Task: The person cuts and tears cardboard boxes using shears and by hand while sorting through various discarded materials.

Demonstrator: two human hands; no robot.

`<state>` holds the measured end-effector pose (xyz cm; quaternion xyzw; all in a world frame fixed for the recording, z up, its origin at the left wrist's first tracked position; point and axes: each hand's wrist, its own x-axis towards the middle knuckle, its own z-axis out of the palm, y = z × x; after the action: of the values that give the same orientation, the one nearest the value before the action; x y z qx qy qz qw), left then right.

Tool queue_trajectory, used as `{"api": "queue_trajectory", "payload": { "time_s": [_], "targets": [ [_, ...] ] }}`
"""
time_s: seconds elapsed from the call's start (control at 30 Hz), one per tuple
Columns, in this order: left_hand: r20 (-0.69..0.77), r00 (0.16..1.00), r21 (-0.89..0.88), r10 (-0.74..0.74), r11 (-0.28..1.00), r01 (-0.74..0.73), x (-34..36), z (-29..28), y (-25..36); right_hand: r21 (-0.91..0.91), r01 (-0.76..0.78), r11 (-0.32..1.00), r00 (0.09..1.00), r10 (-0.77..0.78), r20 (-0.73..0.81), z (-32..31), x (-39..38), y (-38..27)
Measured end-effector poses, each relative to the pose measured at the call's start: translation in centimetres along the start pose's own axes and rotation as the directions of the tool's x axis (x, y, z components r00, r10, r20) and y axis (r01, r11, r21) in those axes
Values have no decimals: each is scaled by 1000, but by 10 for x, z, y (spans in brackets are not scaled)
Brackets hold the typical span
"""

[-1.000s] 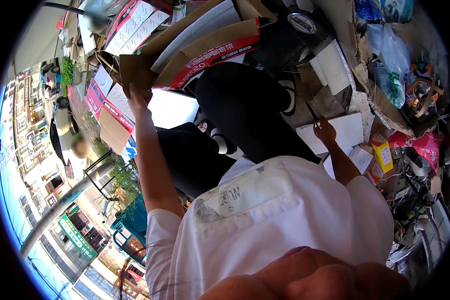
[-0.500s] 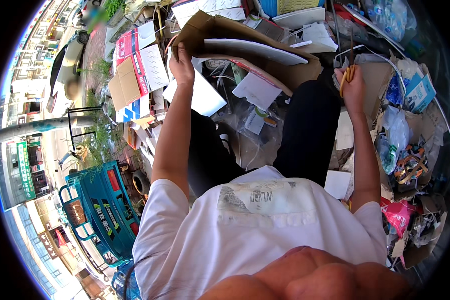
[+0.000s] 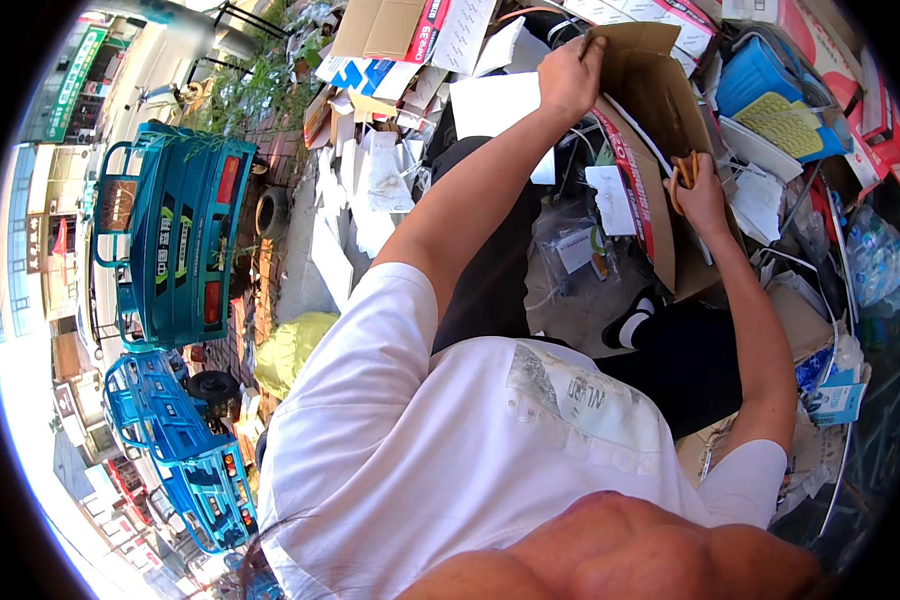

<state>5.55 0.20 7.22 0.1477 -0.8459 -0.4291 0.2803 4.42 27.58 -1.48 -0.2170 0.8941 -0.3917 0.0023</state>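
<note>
A long cardboard box (image 3: 692, 262), brown inside with a red and white printed side, stands open in front of my knees. My left hand (image 3: 570, 80) is closed on the flap at its far left corner. My right hand (image 3: 705, 200) grips scissors with orange handles (image 3: 684, 178). Their dark blades point away from me, over the inside of the box. A white sheet shows along the box's inner wall, partly hidden. Near the box's left side, a clear plastic bag (image 3: 570, 240) and a white piece of card (image 3: 610, 198) lie on the ground.
Flattened cartons (image 3: 390, 28) and white scraps (image 3: 382, 180) are heaped to the left. Beyond the box lie a blue plastic container (image 3: 755, 75) and a yellow-green perforated piece (image 3: 773, 125). Bagged bottles (image 3: 875, 260) sit at right. A teal cargo tricycle (image 3: 170, 235) stands far left.
The view has turned, so the box now appears further right and more upright. My right hand has brought the scissors from beside the box to over its inside. My left hand still holds the flap.
</note>
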Motion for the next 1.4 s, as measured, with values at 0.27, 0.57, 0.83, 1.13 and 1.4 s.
{"api": "queue_trajectory", "payload": {
  "time_s": [0.27, 0.57, 0.83, 1.13, 1.4],
  "targets": [
    [71, 949, -318, -306, 895, 313, 12, -3, -17, -270, -27, 963, 992, 59, 113, 0, -10, 36],
    [167, 656, -520, -736, 500, 693, 17, 25, -37, -209, -94, 973, 965, 38, -258, -56, 21, 81],
    [-385, 918, 104, -98, 983, 149, 1, 40, -35, 284, 61, 957, 830, 109, -546, -81, 34, 34],
    [61, 977, 114, 203, 971, -208, -21, 29, 14, 877, 215, 429, 855, 351, -381, -77, 40, -14],
    [14, 997, -595, -79, 800, 72, 6, -13, 14, 779, -199, 595, 868, 475, -141, -32, 43, 4]
  ]
}}
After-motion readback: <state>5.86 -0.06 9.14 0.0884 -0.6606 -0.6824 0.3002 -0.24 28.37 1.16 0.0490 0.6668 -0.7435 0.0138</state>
